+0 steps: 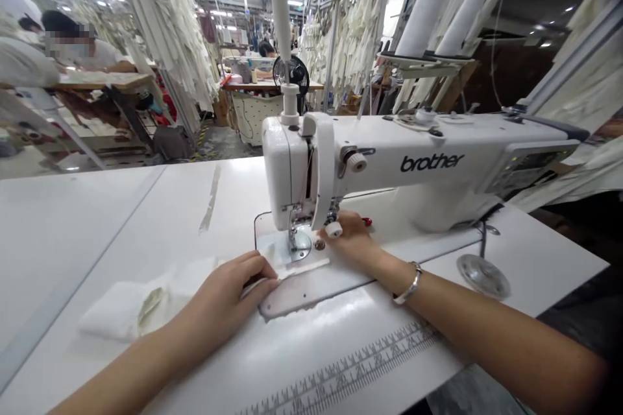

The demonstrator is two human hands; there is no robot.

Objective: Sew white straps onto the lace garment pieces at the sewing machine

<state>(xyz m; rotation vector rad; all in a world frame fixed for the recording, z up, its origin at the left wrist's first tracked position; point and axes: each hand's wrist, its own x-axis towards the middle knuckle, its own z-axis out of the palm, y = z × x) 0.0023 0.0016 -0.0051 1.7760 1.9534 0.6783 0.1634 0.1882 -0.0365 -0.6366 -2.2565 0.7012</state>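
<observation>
A white sewing machine point(370, 155) stands on the table, its needle and presser foot point(293, 243) over a round metal plate. Just left of the foot, my left hand point(238, 282) is closed, thumb and fingers pinching white fabric. From its fingertips a narrow white fabric strip point(311, 267) stretches right across the machine bed. More of the white fabric point(121, 308) lies bunched on the table beyond my left forearm. My right hand point(353, 237) reaches beneath the machine arm, right of the needle. Its fingertips are partly hidden behind the machine head, so I cannot see whether they hold anything.
Ruler markings point(341, 376) run along the table's front. A clear round disc point(484, 275) lies at right, and a small red object point(366, 222) is behind my right hand. Thread cones point(422, 16) stand above the machine. Other people work at tables beyond, among hanging white fabric point(165, 26).
</observation>
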